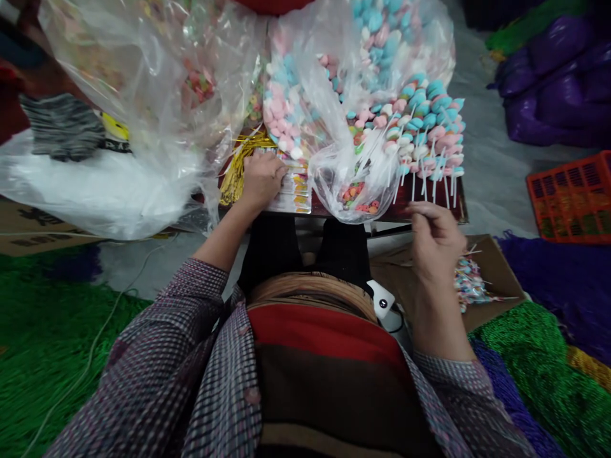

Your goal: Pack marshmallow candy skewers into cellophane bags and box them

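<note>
Two bare hands at work, twelve being straight ahead. Left hand [264,180] at eleven, laid over flat printed wrappers [298,191] near the table's close edge — whether the fingertips are clamped on one, cannot tell. Gold ties [232,180] heaped just beside, toward ten.

Right hand [436,238] at three, just off the table edge, fingers curled, thumb drawn close to them — cannot tell whether anything is pinched between. Open carton [503,296] between three and four, wrapped candy sticks [470,280] inside.

Candy skewers [432,127], blue, pink and white, piled between one and two on the table. Clear bag [329,181] near one, red and green candies and white sticks in it. Larger bag [285,105] of pastel candies at twelve. Another person's gloved hand [62,127] at ten. Orange crate [532,191] far out at three.
</note>
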A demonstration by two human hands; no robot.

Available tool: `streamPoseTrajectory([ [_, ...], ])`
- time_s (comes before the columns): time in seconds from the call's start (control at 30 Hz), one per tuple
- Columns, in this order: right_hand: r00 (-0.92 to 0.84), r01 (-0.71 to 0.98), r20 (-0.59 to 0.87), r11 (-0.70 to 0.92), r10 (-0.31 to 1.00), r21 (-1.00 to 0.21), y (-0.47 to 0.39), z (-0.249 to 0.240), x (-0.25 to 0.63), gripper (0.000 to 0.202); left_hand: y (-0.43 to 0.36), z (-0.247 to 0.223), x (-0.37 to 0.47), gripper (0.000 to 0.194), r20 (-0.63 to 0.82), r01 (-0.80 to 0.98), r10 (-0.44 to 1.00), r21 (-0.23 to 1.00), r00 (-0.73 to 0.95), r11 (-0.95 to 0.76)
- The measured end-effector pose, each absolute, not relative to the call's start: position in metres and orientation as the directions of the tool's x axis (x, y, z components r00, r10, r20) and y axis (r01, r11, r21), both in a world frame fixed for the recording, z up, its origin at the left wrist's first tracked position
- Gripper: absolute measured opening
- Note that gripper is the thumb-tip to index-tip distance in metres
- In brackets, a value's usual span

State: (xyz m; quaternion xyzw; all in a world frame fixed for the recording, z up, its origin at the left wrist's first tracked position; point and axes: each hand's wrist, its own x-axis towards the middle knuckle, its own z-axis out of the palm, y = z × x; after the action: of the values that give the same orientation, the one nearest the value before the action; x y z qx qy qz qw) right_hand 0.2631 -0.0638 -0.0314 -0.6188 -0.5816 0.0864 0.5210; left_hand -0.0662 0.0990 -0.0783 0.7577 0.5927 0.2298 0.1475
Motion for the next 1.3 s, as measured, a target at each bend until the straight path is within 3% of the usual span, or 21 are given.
streamPoseTrajectory([
  [0.17, 0.118, 0.49, 0.469, 0.359, 0.875, -0.794, -0.037, -0.018, 0.2, 0.013, 0.099, -0.085, -0.068, 0.029, 0.298, 0.804, 0.939, 0.508, 0.173, -0.31],
  [0.3, 0.053, 0.461, 0.465, 0.391, 0.884, -0.797, -0.028, -0.019, 0.178, 0.013, 0.098, -0.084, -0.062, 0.031, 0.288, 0.809, 0.937, 0.492, 0.196, -0.321],
  [0.5, 0.032, 0.46, 0.398, 0.34, 0.917, -0.82, -0.031, -0.023, 0.175, 0.014, 0.109, -0.086, -0.057, 0.027, 0.241, 0.76, 0.952, 0.578, 0.189, -0.297],
  [0.93, 0.024, 0.395, 0.365, 0.327, 0.931, -0.859, -0.033, -0.024, 0.161, 0.014, 0.103, -0.092, -0.065, 0.023, 0.299, 0.786, 0.938, 0.532, 0.173, -0.315],
  [1.17, 0.041, 0.34, 0.282, 0.252, 0.958, -0.906, -0.028, -0.027, 0.157, 0.023, 0.11, -0.101, -0.074, 0.032, 0.39, 0.69, 0.91, 0.622, 0.14, -0.372],
  [1.3, 0.087, 0.222, 0.084, 0.063, 0.993, -0.973, -0.012, -0.026, 0.148, 0.042, 0.1, -0.084, -0.079, 0.04, 0.527, 0.604, 0.833, 0.613, 0.166, -0.509],
])
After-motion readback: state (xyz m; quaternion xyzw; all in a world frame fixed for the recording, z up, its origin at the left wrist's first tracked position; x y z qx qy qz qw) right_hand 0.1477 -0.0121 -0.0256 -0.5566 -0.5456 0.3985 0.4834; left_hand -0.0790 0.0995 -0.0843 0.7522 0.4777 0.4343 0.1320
